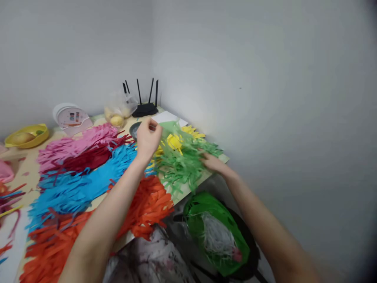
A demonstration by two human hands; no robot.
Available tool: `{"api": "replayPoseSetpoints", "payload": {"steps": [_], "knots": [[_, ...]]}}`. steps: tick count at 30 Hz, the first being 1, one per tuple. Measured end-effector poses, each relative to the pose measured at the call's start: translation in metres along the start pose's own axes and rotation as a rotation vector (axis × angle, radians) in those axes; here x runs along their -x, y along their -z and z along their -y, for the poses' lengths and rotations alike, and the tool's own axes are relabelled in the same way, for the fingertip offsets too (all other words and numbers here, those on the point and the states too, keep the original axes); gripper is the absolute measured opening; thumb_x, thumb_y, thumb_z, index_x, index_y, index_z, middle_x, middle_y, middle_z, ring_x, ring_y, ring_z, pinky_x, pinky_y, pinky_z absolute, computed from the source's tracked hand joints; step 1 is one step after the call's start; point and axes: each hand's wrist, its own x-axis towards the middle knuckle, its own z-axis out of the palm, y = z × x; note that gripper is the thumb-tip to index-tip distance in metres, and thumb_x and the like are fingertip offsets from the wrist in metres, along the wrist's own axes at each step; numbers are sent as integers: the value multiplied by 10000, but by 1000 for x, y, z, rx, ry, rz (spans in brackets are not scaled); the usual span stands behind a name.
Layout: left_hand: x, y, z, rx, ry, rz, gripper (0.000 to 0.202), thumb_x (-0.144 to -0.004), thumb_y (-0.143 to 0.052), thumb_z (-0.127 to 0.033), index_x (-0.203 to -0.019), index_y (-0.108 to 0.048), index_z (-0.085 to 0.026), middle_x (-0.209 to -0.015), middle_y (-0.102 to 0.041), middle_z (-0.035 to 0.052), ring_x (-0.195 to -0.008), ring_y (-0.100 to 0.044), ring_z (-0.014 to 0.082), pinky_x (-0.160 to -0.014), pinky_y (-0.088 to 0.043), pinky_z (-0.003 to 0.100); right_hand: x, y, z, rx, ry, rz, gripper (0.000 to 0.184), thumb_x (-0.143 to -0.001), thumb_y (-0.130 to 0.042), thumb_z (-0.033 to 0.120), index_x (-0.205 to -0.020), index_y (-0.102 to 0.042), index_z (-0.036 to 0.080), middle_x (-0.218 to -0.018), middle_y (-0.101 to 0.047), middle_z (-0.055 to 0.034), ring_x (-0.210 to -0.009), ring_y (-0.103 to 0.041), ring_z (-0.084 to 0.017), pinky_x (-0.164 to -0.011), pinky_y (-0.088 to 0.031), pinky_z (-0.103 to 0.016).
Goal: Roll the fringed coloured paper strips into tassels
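Note:
My left hand (149, 135) is closed in a pinch at the left end of a green fringed tissue paper (184, 159), which stretches off to the right from it. On the right side of that paper lies my right hand (212, 162), its fingers reaching out among the green strips, the tips partly hidden and blurred. Yellow fringed paper (175, 142) shows beneath the green. Left of these, orange (147, 204), blue (94, 181), dark red (91, 155) and pink (79, 143) fringed papers lie in rows on the table.
At the back corner stand a black router (145, 110) and a plastic bag of yellowish round items (117, 114). A yellow bowl (28, 135) and a white holder (73, 120) are at the far left. Below the table edge sits a green-lined bin (197, 204) with pale shreds.

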Motion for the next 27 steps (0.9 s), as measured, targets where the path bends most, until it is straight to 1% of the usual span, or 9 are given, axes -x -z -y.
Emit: {"api": "replayPoseSetpoints", "payload": {"steps": [5,8,11,13,15,17,19,23,27], "knots": [[-6,82,13,108,79,-104,25,-689,-545,-162,-675,-525,-168,-637,-530,-42,-627,-511,104,-607,-406,201,7,14,9,-374,-199,-221,293,-852,-531,277,-1097,-627,148,-919,-735,-153,-690,-712,-192,-644,-584,-321],[1,147,18,71,75,-195,33,-706,-565,-188,-699,-539,-171,-656,-555,-38,-634,-523,105,-606,-418,198,17,25,18,-359,-317,-222,204,-833,-525,320,-871,-663,175,-642,-692,-150,-553,-671,-269,-576,-576,-460],[25,202,12,-128,-7,-192,15,-720,-559,-172,-715,-548,-182,-678,-581,-25,-643,-542,119,-627,-439,219,28,27,61,-263,-337,-261,172,-827,-562,376,-768,-658,245,-518,-618,-124,-555,-648,-316,-645,-552,-546],[48,223,5,-316,-64,-118,44,-729,-540,-147,-726,-544,-190,-718,-607,-8,-682,-566,138,-671,-457,246,37,17,119,-114,-181,-461,167,-845,-585,433,-820,-665,288,-661,-675,-120,-702,-677,-328,-746,-547,-524],[73,231,-1,-502,-116,-29,56,-758,-523,-144,-771,-544,-194,-810,-643,24,-780,-594,171,-750,-471,288,46,-4,192,-37,245,-627,203,-891,-565,415,-1042,-643,304,-984,-715,-94,-915,-675,-309,-882,-521,-504],[96,234,-7,-672,-156,62,57,-802,-506,-159,-826,-543,-194,-889,-661,57,-859,-597,207,-805,-469,337,49,-33,263,9,664,-504,407,-872,-620,379,-1253,-552,253,-1219,-650,-113,-1162,-583,-315,-1016,-455,-504],[117,239,-10,-808,-184,149,55,-838,-490,-173,-845,-541,-192,-894,-664,75,-861,-589,231,-805,-466,369,42,-65,316,41,861,-422,482,-879,-615,313,-1329,-497,191,-1344,-572,-144,-1290,-475,-318,-1079,-399,-500],[145,263,-5,-894,-173,187,89,-865,-462,-161,-868,-547,-188,-915,-670,96,-885,-595,252,-822,-470,391,17,-104,354,122,984,-285,344,-835,-557,114,-1161,-615,205,-1190,-664,-110,-1177,-524,-308,-1080,-346,-534],[152,288,15,-667,-22,163,209,-820,-487,-135,-1006,-564,-191,-1046,-684,83,-981,-623,227,-880,-476,350,7,-98,355,55,926,-126,307,-771,-535,70,-1025,-658,190,-1018,-709,-103,-978,-602,-280,-899,-463,-428]]}}
